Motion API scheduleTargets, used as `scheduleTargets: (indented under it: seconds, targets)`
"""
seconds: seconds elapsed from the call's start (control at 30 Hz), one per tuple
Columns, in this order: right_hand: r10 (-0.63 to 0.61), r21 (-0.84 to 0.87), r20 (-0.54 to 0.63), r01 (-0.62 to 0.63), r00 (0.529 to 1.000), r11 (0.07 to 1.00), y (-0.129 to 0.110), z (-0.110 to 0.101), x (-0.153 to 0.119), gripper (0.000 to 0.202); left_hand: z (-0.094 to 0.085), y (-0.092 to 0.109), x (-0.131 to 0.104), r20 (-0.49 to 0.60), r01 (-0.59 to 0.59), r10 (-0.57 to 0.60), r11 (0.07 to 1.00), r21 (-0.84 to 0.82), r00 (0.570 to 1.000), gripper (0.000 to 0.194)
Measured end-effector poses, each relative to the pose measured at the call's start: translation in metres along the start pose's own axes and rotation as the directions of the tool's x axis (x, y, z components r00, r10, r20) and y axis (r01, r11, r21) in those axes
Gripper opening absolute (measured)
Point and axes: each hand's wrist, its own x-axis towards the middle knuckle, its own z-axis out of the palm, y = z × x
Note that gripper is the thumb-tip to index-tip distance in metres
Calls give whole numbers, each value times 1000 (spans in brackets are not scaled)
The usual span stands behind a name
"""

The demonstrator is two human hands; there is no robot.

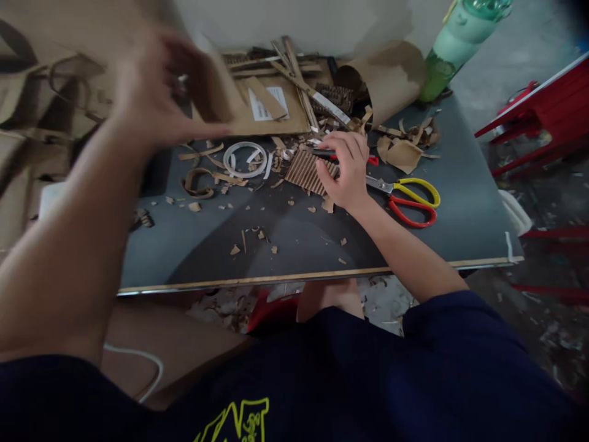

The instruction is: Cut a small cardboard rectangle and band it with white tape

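My left hand is raised over the left part of the table, blurred, its fingers and thumb curved around a brown cardboard piece. My right hand rests on the table with its fingers bent over the right edge of a corrugated cardboard piece. Partly under those fingers lies a dark tool with a red handle. Just right of my right hand are scissors with one yellow and one red handle loop. A white tape ring lies between my hands.
Cardboard strips and a labelled cardboard sheet are piled at the back. A rolled brown sheet and a green bottle stand back right. Scraps litter the table. Red stools are at the right.
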Motion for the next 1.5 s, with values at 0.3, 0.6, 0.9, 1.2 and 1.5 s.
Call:
scheduleTargets:
  seconds: [0.3, 0.6, 0.9, 1.2, 1.5]
  targets:
    - [-162, 2, 57, 162, 985, 987, 7, -7, -1, 46, 92, 100, -52, 401, -281, 304, 953, -116, 864, 92]
    - [-11, -16, -10, 10, 1000, 1000, 19, 2, 7, 41, 102, 87, -66, 621, -222, 109, 969, 108, 777, 83]
    - [-89, 32, -102, 93, 991, 995, 9, 3, 5, 34, 89, 92, -54, 415, 26, -41, 999, 42, 909, 39]
    - [-80, 5, -100, 81, 992, 997, 7, 5, 5, 26, 58, 20, -18, -200, 558, -521, 790, 256, 830, 27]
    - [-72, 5, -40, 72, 997, 997, 3, 3, 3, 25, 59, -71, -26, -246, 538, -486, 811, 231, 838, 79]
